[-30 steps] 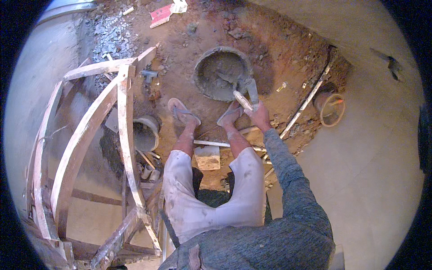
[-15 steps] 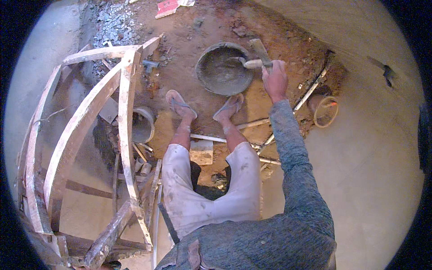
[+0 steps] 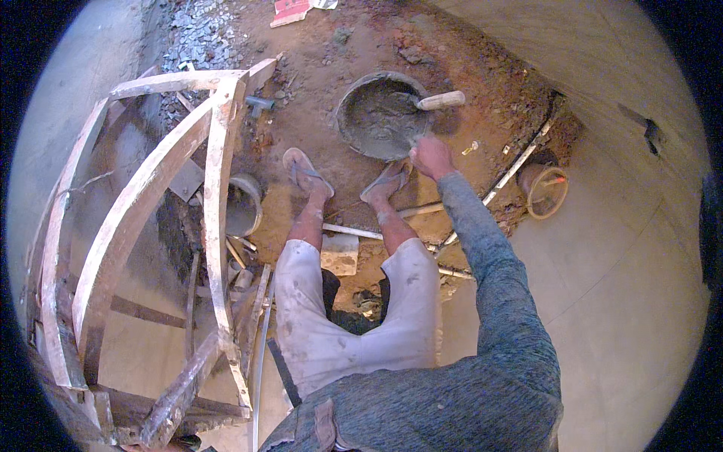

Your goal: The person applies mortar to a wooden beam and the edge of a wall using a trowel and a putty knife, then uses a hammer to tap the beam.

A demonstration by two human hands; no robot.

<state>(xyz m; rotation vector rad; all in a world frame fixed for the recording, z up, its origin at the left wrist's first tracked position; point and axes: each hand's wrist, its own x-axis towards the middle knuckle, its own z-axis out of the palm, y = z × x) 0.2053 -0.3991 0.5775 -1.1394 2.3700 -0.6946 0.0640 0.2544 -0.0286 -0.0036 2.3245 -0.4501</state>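
Observation:
My right hand [image 3: 431,157] is closed at the near right rim of a round dark basin [image 3: 340,124]. A little of something pale shows at its fingertips, too small to name, and what the fingers grip is hidden. Wet grey mortar [image 3: 380,120] lies in the basin, its surface stirred and uneven. A trowel's pale wooden handle [image 3: 442,100] sticks out over the right rim, just beyond my hand and apart from it; its blade is not visible in the mortar. My left hand does not show.
A curved wooden frame [image 3: 135,203] stands at left, beside a bucket [image 3: 245,207]. Another bucket [image 3: 546,192] tips over at right, near a long white pipe [image 3: 520,158]. Stone chips [image 3: 199,38], a grey pipe fitting [image 3: 260,104] and a torn red-and-white packet [image 3: 292,10] lie farther off.
My right hand has come down and left to the basin's rim. The flat blade seen above it no longer shows. The trowel handle now points outward over the rim, clear of my hand.

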